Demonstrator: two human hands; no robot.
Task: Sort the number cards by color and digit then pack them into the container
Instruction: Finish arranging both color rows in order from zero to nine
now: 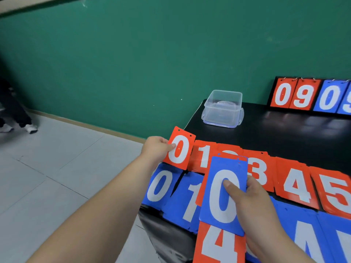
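Observation:
My left hand [156,147] pinches a red 0 card [179,149] by its left edge, above the table's left end. My right hand [252,202] holds a stack of cards with a blue 0 card [222,194] on top, thumb pressed on its face; a red 4 card [218,243] sticks out below it. On the black table [284,133] lie a row of red piles, 1 [204,156], 3 [259,171], 4 [295,185], 5 [334,192], and a row of blue piles, 0 [160,184] and 1 [187,198]. The clear plastic container [223,109] stands open at the far left corner.
A scoreboard [311,95] with red 0 9 and blue 0 9 flip cards stands at the back right against the green wall. The table's left edge drops to a tiled floor. A person's legs and shoes [17,118] are at far left.

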